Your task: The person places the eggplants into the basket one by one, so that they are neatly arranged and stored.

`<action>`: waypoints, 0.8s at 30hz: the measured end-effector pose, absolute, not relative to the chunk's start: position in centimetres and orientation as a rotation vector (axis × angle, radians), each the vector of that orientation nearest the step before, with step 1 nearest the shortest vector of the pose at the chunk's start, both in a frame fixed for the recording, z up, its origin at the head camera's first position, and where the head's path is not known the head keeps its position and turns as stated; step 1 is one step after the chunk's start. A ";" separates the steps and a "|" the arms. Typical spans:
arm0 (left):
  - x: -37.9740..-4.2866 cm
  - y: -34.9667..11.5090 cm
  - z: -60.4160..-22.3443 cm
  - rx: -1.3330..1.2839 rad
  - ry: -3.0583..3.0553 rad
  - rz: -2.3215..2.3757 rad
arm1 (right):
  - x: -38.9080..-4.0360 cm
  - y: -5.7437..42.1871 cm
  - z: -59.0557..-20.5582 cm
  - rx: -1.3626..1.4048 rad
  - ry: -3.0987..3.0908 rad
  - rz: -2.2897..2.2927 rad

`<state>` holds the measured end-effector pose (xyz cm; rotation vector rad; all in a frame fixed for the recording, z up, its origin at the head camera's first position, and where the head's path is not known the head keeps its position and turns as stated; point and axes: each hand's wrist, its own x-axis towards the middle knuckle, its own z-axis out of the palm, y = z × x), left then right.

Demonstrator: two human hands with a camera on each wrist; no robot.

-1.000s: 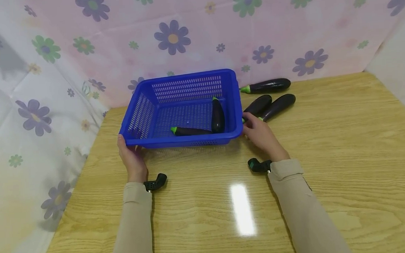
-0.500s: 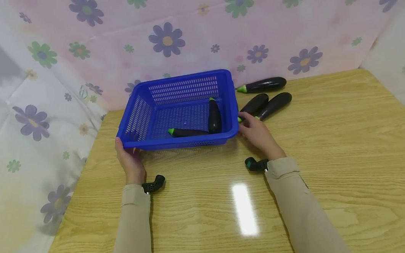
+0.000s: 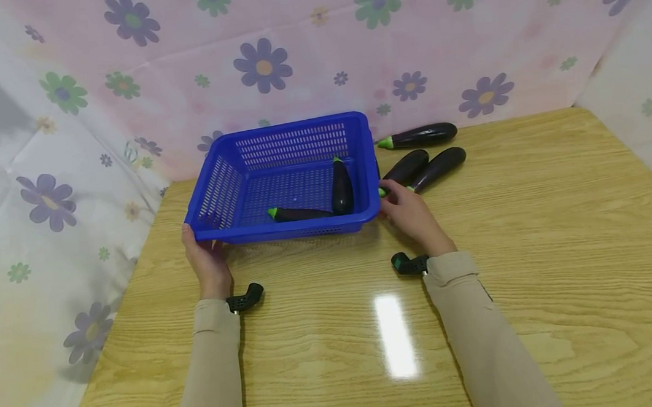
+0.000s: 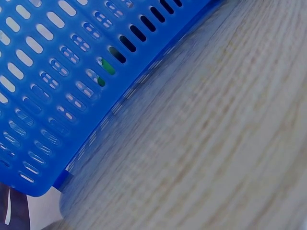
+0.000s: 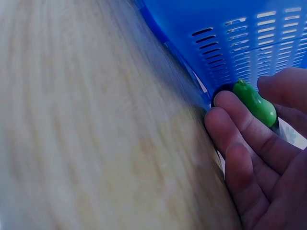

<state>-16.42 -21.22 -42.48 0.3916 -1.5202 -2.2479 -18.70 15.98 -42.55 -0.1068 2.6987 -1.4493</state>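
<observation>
A blue plastic basket [image 3: 276, 232] with slotted walls stands on the table. Two eggplants are inside it: one upright in the view [image 3: 342, 189] by the right wall, another eggplant [image 3: 304, 214] along the front. My left hand [image 3: 210, 268] holds the front-left corner, thumb on the rim, fingers under it and mostly hidden. At the right wall is my right hand [image 3: 413, 218], its fingers loosely bent. In the right wrist view an eggplant's green cap [image 5: 259, 106] shows behind those fingers. Whether they touch the basket or that eggplant, I cannot tell.
Right of the basket lie three more eggplants: one at the back [image 3: 424, 135], a middle one [image 3: 411, 166] and an outer one [image 3: 440, 167]. A flowered cloth [image 3: 309, 100] hangs behind the wooden table [image 3: 321, 326]. Black camera mounts [image 3: 246, 297] sit on both wrists.
</observation>
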 end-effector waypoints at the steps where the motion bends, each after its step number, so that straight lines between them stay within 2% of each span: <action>1: -16.4 -21.2 -42.5 0.389 -1.522 -2.245 | -18.7 16.0 -42.5 -0.106 2.699 -1.447; 24: -16.6 -21.4 -42.7 0.352 -1.538 -2.224 | -18.7 15.9 -42.5 -0.150 2.700 -1.441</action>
